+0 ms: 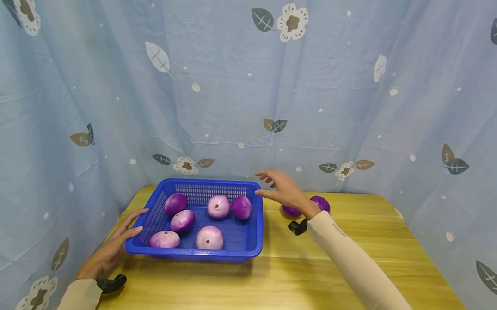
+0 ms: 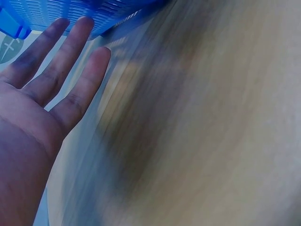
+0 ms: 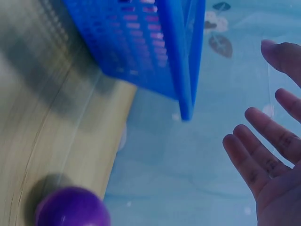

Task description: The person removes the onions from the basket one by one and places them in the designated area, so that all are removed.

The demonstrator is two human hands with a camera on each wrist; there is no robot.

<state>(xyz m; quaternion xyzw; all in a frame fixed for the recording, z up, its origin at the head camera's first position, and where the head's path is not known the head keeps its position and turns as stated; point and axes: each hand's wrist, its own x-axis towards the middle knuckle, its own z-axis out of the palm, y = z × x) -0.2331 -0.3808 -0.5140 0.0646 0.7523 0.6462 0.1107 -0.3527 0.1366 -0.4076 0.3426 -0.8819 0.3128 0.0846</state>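
A blue plastic basket [image 1: 257, 228] with slotted walls stands on the left half of the wooden table. Several purple onions [image 1: 209, 238] lie spread over its floor, some paler pink and some deep purple. My left hand [image 1: 112, 246] reaches to the basket's left side, fingers stretched out with their tips right at the rim. By the far right corner, my right hand [image 1: 284, 188] hovers beside the rim, its fingers spread and nothing in them. In the right wrist view, a gap shows between those fingers and the basket.
Two more purple onions, one [image 1: 320, 203] further right and one [image 1: 291, 211] partly behind my right wrist, sit on the table [image 1: 360, 242] right of the basket. Blue patterned curtains [image 1: 229, 105] hang close behind the table and along both sides.
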